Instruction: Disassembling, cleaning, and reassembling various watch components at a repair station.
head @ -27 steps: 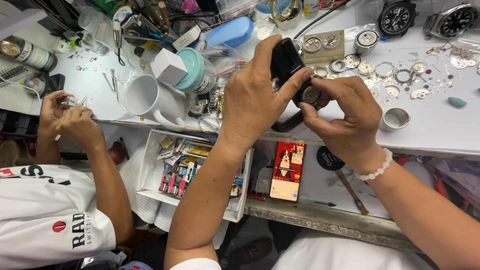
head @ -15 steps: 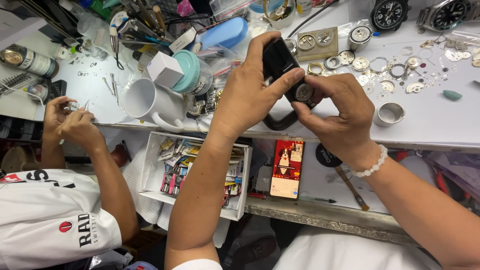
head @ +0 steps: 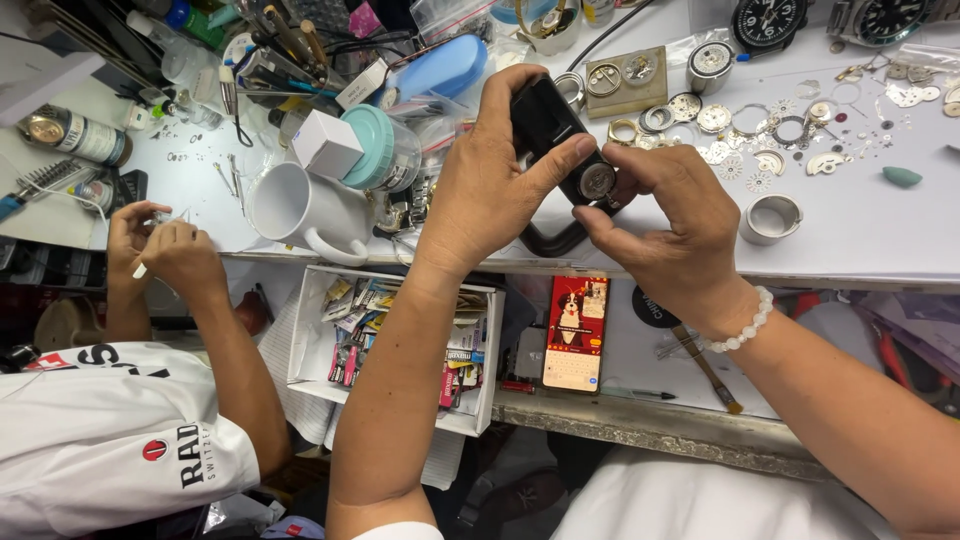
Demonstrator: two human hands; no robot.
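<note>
Both hands meet above the near edge of the white table (head: 880, 235). The left hand (head: 495, 185) wraps a black watch strap (head: 540, 115), fingers curled over its top end and the thumb pressed across the lower part, so the strap stands up out of the fist and loops down below it. The right hand (head: 665, 235) comes in from the right side, fingers bent and closed on the small round watch case (head: 597, 181), which sits just past the left thumb tip, between the two hands and touching both. A white bead bracelet (head: 745, 325) circles the right wrist.

Just right of the right hand lies a metal ring-shaped holder (head: 772, 218); beyond its knuckles a scatter of loose watch parts (head: 760, 135), gears, rings and dials, spreads over the table. Left of the left hand stand a white mug (head: 300, 210) on its side and a jar with a teal lid (head: 375, 148). Below the left forearm an open white drawer (head: 400, 345) holds small packets, and below the right hand a phone (head: 575, 335) with a lit screen rests on a lower shelf.

Far to the left, another person in a white shirt (head: 100, 430) holds both hands (head: 160, 245) together at the table edge, pinching something too small to tell.
</note>
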